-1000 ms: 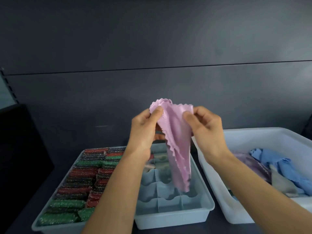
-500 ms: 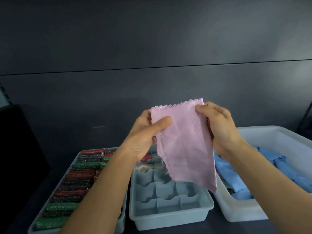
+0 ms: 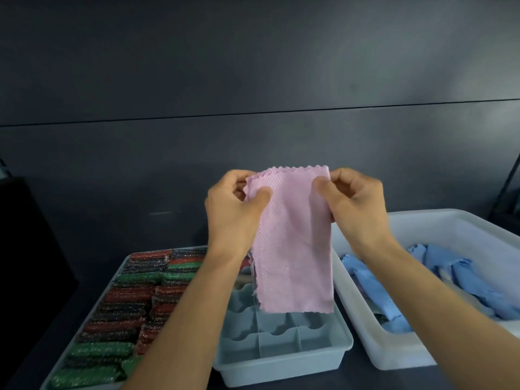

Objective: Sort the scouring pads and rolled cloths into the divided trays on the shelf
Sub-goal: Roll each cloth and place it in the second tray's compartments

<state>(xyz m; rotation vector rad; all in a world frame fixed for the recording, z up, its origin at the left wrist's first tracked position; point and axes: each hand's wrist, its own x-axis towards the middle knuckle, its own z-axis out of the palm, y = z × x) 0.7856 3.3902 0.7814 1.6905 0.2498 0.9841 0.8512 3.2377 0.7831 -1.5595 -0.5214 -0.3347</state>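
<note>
A pink cloth (image 3: 292, 249) with a zigzag edge hangs folded in front of me, above the divided tray (image 3: 284, 353). My left hand (image 3: 233, 209) pinches its upper left corner and my right hand (image 3: 354, 201) pinches its upper right corner. The divided grey-blue tray stands on the shelf below, its front compartments bare; the cloth and my arms hide its back part. Left of it, a tray (image 3: 123, 266) holds rows of red, green and dark scouring pads (image 3: 123, 313).
A white bin (image 3: 399, 358) at the right holds loose blue cloths (image 3: 475, 288). The dark shelf back wall rises behind everything. A dark block stands at the far left (image 3: 25, 249).
The pink cloth went from bunched and dangling to a flat folded rectangle held at both top corners. Both hands moved apart slightly and the view shifted.
</note>
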